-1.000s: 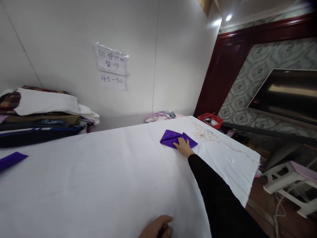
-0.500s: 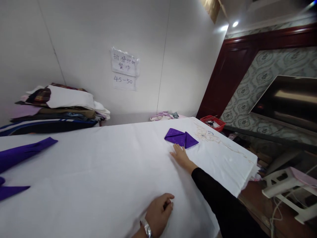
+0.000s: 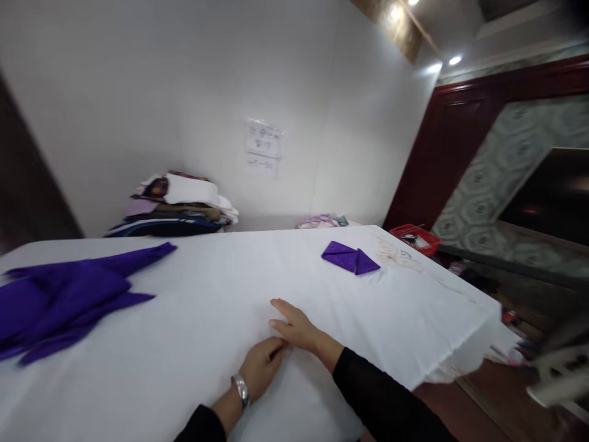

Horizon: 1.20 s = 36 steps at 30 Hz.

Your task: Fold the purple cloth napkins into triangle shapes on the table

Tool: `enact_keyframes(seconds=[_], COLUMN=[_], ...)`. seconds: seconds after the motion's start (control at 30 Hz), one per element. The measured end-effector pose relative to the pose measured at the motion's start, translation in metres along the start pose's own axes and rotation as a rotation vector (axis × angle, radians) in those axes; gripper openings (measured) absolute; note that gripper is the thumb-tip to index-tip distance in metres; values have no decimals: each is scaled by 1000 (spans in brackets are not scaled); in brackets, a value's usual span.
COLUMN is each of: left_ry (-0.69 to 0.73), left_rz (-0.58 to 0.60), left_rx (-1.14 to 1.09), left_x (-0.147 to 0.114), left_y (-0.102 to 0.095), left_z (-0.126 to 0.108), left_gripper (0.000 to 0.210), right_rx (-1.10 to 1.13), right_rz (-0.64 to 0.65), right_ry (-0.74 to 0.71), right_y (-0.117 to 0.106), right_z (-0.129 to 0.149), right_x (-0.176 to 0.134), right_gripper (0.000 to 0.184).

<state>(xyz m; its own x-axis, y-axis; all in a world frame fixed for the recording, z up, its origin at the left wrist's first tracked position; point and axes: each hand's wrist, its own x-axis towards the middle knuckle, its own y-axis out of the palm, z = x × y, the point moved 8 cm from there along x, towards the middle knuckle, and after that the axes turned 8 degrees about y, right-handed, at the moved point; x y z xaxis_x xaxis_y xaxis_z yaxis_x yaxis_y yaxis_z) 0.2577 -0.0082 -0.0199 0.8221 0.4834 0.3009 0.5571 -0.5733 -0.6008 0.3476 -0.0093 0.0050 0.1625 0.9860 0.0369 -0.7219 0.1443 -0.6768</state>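
Note:
A folded purple cloth napkin point(image 3: 350, 257), with a diagonal fold and a slit, lies flat on the white tablecloth point(image 3: 216, 270) toward the back right. My right hand point(image 3: 297, 326) hovers over the table's middle, fingers stretched and apart, holding nothing. Just below it, my left hand point(image 3: 261, 367), with a silver band on the wrist, has its fingers curled in; the fingertips meet the underside of my right hand, and nothing shows in them. Off to the left lies a crumpled heap of purple cloth point(image 3: 78, 298), away from both hands.
Stacked clothes point(image 3: 184, 205) stand behind the table's back left edge. A red basket point(image 3: 416, 239) sits past the far right corner. Paper signs point(image 3: 264, 147) hang on the wall. A blurred white stool point(image 3: 561, 374) is on the floor at right.
My right hand has left the folded napkin and come back to the left, beside my left hand. The view has turned left, bringing more of the crumpled purple cloth into sight.

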Motion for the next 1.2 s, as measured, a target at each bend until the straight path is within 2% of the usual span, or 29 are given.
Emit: enact_keyframes(seconds=[0.2,0.3,0.37,0.47,0.57,0.63,0.77,0.93,1.0,1.1,1.17,1.2], left_ry=[-209,-335,-409,-503,-595,-708,-928,-978,-941,-799,-664,-591], left_rz=[-292,-454,-533,-617,-706,-760,-773,-757,-757,-717,-641,-590], left_rx=[213,361,483,689,799,838,871,863,881,904,899,890], left_x=[-63,-97,-117,-142,-158,-166,-171,-162,-154,-126,-98,-83], left_y=[-102,-155,-189,-239,-282,-305,-328,-338,-344,-349,-336,-322], left_z=[49,70,80,90,103,116,142,157,152,133,115,105], left_gripper=[26,26,26,26,30,35,39,22,17,17,17,15], right_rx=[109,45,-60,-184,-202,-191,-175,-146,-108,-6,118,203], right_rz=[98,134,149,169,158,133,89,66,62,74,82,89], right_ry=[-104,-166,-245,-343,-350,-364,-422,-438,-436,-420,-364,-304], right_y=[74,111,129,141,139,136,134,131,130,129,127,125], right_z=[44,50,52,53,49,48,48,49,49,46,41,37], right_x=[3,-1,-8,-16,-16,-15,-16,-16,-16,-14,-11,-8], right_gripper=[53,53,51,47,43,40,36,34,33,31,31,33])
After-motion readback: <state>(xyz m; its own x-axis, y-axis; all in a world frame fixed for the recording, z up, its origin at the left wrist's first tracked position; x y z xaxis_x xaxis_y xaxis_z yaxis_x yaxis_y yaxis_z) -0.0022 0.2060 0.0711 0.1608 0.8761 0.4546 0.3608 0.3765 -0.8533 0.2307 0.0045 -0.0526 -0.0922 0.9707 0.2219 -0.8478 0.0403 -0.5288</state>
